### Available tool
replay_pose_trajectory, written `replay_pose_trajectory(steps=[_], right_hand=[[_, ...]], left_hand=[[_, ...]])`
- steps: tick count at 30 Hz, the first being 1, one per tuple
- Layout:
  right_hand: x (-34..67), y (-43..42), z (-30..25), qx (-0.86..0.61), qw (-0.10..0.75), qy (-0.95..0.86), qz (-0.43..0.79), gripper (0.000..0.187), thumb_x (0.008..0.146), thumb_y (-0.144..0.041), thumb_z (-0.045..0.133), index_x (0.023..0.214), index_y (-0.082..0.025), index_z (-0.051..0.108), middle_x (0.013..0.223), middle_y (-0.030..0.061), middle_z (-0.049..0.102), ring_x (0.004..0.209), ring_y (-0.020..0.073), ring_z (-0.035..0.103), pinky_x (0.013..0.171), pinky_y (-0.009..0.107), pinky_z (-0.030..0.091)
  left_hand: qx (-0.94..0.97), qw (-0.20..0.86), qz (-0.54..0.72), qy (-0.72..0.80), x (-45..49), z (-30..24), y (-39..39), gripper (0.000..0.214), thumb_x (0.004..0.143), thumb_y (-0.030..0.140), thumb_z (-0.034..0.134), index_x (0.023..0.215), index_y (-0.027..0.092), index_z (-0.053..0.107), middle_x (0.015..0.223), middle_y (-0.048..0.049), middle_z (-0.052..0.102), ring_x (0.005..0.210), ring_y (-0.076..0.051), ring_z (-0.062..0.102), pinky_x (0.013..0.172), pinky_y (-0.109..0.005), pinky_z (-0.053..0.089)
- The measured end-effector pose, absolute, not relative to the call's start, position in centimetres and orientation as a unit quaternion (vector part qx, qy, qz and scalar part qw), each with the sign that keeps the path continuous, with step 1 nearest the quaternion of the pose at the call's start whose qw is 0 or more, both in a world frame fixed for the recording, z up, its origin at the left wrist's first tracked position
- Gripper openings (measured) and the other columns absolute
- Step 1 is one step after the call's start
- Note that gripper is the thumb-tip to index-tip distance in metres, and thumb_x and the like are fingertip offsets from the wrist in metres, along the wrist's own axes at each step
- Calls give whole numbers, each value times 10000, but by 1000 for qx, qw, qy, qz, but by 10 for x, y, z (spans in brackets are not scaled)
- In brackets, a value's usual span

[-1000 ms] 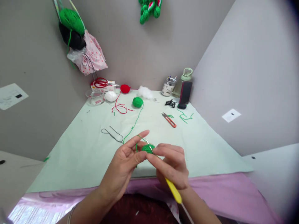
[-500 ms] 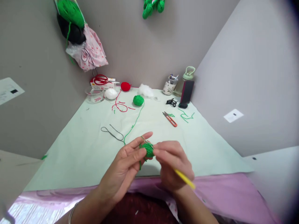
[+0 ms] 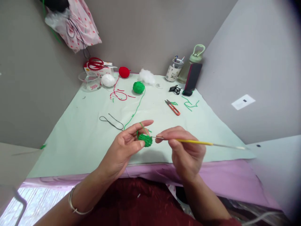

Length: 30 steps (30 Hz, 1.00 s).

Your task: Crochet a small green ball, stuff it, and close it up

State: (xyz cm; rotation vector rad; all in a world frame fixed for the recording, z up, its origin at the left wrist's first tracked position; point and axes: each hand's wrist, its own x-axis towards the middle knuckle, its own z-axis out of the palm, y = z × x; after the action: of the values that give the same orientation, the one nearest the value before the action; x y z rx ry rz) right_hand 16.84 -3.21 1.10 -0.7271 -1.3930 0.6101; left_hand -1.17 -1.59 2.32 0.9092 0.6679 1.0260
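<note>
Between thumb and fingers, my left hand [image 3: 125, 142] pinches a small green crochet piece [image 3: 145, 140]. Green yarn runs over its raised index finger and back to the green yarn ball [image 3: 139, 87] on the table. My right hand [image 3: 187, 150] grips a crochet hook [image 3: 194, 142] by its yellow handle, held nearly level. The hook's thin metal tip meets the right edge of the crochet piece; whether it sits inside a stitch I cannot make out.
Orange thread snips [image 3: 172, 107] and green yarn scraps [image 3: 190, 103] lie to the right. A dark looped cord [image 3: 111, 121] is left of centre. Along the back stand a red yarn ball [image 3: 124, 72], white stuffing [image 3: 147, 76], a pen cup [image 3: 174, 70] and a bottle [image 3: 190, 64].
My right hand has moved right and turned, so the hook now lies nearly level instead of sloping down. Its tip reaches the crochet piece's right side. The whole view has tilted downward.
</note>
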Motion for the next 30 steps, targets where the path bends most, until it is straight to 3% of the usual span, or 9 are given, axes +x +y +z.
replay_pose_trajectory(steps=[6, 10, 12, 14, 16, 18, 24, 30], right_hand=[[181, -23, 19, -342, 632, -537, 442, 155, 930, -335, 734, 861, -199, 764, 745, 15, 737, 567, 143, 683, 532, 291, 598], [177, -20, 16, -340, 599, -537, 487, 223, 976, -387, 663, 897, -193, 737, 706, 7, 717, 510, 119, 627, 496, 266, 568], [170, -24, 9, -355, 611, -587, 393, 186, 999, -352, 638, 971, -219, 765, 789, 18, 728, 599, 129, 658, 556, 283, 591], [162, -30, -1, -398, 613, -646, 218, 152, 995, -251, 651, 1048, -274, 792, 913, 33, 732, 781, 159, 703, 674, 319, 624], [154, -35, -10, -415, 605, -678, 39, 239, 974, -178, 668, 1105, -329, 799, 994, 41, 725, 893, 180, 707, 735, 341, 627], [149, -37, -14, -402, 620, -674, -12, 275, 969, -166, 669, 1127, -353, 796, 995, 39, 712, 884, 179, 701, 718, 340, 621], [150, -25, -6, -364, 670, -608, 223, 205, 996, -213, 641, 1069, -323, 798, 934, 23, 716, 888, 175, 691, 718, 333, 601], [156, -21, -3, -351, 664, -591, 293, 143, 986, -261, 662, 1024, -289, 797, 922, 36, 742, 895, 193, 696, 763, 371, 608]], left_hand=[[422, 757, 411, 283, -19, 18, -10, 418, 816, 249, 728, 1227, 242, 802, 958, -36, 627, 918, -181, 519, 843, -294, 414], [397, 777, 408, 268, -12, 15, -11, 446, 834, 265, 744, 1279, 253, 775, 977, -36, 666, 959, -194, 570, 930, -325, 427], [390, 769, 423, 277, -6, 13, -14, 450, 846, 274, 767, 1296, 263, 764, 1023, -42, 702, 1023, -211, 600, 994, -350, 426], [380, 755, 448, 292, -1, 11, -17, 462, 847, 270, 793, 1308, 278, 754, 1062, -34, 714, 1058, -203, 607, 1016, -341, 432], [368, 747, 464, 303, 3, 10, -20, 472, 844, 267, 811, 1311, 286, 750, 1069, -21, 707, 1053, -184, 605, 1008, -320, 445], [359, 749, 465, 307, 5, 10, -22, 475, 841, 270, 816, 1312, 284, 751, 1056, -19, 702, 1035, -176, 603, 999, -315, 453], [357, 755, 462, 297, 1, 12, -20, 455, 844, 278, 805, 1296, 295, 763, 1060, -24, 718, 1006, -173, 586, 945, -297, 449], [368, 752, 459, 299, -2, 15, -19, 453, 860, 283, 796, 1311, 306, 754, 1082, -36, 726, 1044, -194, 607, 973, -316, 467]])
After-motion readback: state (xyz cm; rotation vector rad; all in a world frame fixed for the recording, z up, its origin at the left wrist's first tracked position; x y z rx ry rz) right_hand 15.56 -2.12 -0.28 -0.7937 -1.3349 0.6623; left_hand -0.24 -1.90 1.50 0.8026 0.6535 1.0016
